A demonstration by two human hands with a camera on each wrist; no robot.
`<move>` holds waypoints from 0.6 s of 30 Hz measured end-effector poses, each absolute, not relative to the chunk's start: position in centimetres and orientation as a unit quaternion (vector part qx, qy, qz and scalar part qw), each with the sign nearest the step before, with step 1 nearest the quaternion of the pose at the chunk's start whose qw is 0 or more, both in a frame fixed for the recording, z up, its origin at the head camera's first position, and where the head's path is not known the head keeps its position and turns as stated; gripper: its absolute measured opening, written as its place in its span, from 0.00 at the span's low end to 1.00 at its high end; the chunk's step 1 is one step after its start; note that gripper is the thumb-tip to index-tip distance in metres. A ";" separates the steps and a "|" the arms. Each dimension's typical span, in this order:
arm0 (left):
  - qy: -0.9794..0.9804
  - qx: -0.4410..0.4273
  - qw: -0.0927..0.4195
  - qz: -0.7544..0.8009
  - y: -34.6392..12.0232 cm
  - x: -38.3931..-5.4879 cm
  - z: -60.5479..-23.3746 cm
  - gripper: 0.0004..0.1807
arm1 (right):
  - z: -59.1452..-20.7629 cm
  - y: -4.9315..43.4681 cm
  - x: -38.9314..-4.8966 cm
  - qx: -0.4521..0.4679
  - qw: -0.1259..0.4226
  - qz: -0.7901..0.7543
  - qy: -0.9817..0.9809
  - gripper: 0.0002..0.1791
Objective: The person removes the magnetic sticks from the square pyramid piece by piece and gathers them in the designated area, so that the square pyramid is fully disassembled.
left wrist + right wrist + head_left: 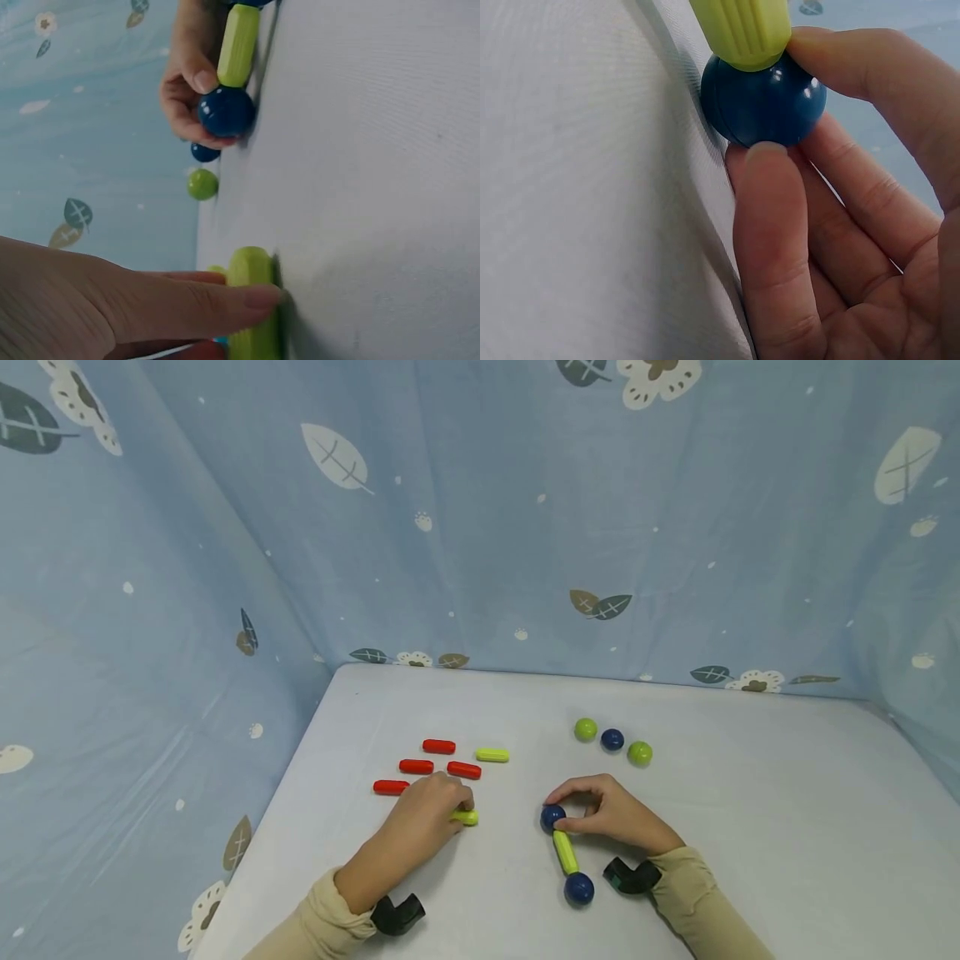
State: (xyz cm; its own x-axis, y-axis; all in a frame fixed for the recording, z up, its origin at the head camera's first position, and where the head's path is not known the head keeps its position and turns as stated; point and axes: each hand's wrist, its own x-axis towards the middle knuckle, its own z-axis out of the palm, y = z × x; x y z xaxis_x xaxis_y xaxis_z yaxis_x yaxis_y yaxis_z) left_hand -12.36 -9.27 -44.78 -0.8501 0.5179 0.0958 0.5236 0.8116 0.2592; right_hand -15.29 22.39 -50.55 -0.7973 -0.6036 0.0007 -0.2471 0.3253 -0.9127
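Observation:
My left hand (429, 812) is low over the white table, pinching a yellow-green rod (468, 817) between thumb and fingers. The left wrist view shows that ribbed rod (250, 265) lying against the tabletop, partly covered by the thumb. With thumb and fingertips, my right hand (617, 817) grips a blue ball (769, 101). Attached to this ball is one end of another yellow-green rod (566, 852), and a second blue ball (579, 889) sits at the rod's near end. This joined piece slants toward the front of the table.
Several red rods (438, 747) lie beyond my left hand, beside a loose yellow-green rod (492, 755). Farther back on the right are two green balls (640, 753) with a blue ball (612, 740) between them. Patterned blue cloth (480, 527) hangs behind the table (787, 793).

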 end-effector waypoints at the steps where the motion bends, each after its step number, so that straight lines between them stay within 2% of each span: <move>1: -0.951 -0.276 0.012 -0.141 -9.2 -12.4 -44.9 0.10 | -50.6 22.4 -15.3 -0.268 0.173 -0.515 0.796 0.16; 11: -0.945 -0.279 0.009 -0.171 -8.8 -12.3 -45.2 0.11 | -50.5 22.4 -15.3 -0.261 0.180 -0.516 0.796 0.16; 18: -0.910 -0.296 -0.050 -0.285 -7.4 -11.6 -44.9 0.11 | -50.7 22.3 -15.3 -0.259 0.153 -0.507 0.808 0.15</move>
State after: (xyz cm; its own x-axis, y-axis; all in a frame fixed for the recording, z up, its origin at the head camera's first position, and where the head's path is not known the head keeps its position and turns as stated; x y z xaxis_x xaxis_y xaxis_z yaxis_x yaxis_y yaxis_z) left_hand -11.62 -7.43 -44.87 -0.8192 0.5682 0.0778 0.5113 0.6621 0.5479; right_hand -15.28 22.25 -50.74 -0.8187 -0.5740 0.0148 -0.2626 0.3513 -0.8987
